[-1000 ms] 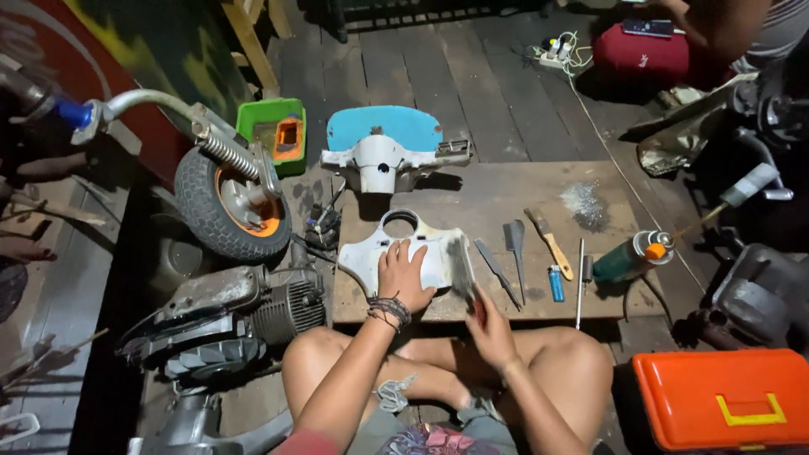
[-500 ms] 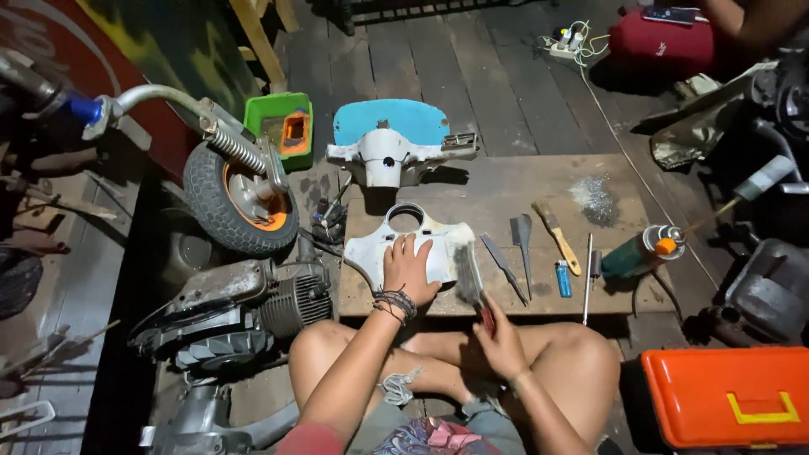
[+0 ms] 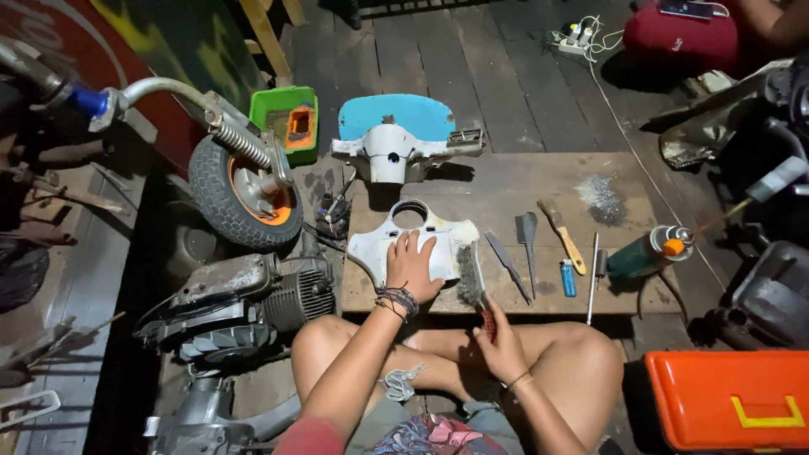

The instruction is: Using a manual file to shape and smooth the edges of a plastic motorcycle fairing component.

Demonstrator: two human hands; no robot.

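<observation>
Sitting cross-legged on wood planks; going L to R: small wheel w/ orange hub (image 3: pixel 246 192) at far left, engine block (image 3: pixel 244 295) below it, green tray (image 3: pixel 286 122) behind; blue-and-white scooter headset cover (image 3: pixel 396 135) lies farther up the board (image 3: pixel 506 185); my left hand (image 3: pixel 411 268) is pressed flat, fingers spread, on the white plastic panel (image 3: pixel 396 240), which lies at the board's near edge, just in front of my knees; my right hand (image 3: pixel 499 341) is closed round the handle of a wire brush (image 3: pixel 470 271), bristles touching the panel's right edge; right of that: scraper blades (image 3: pixel 518 248), paintbrush (image 3: pixel 560 236), blue lighter (image 3: pixel 569 278), green spray can (image 3: pixel 645 253); orange toolbox (image 3: pixel 729 400) at bottom right.
</observation>
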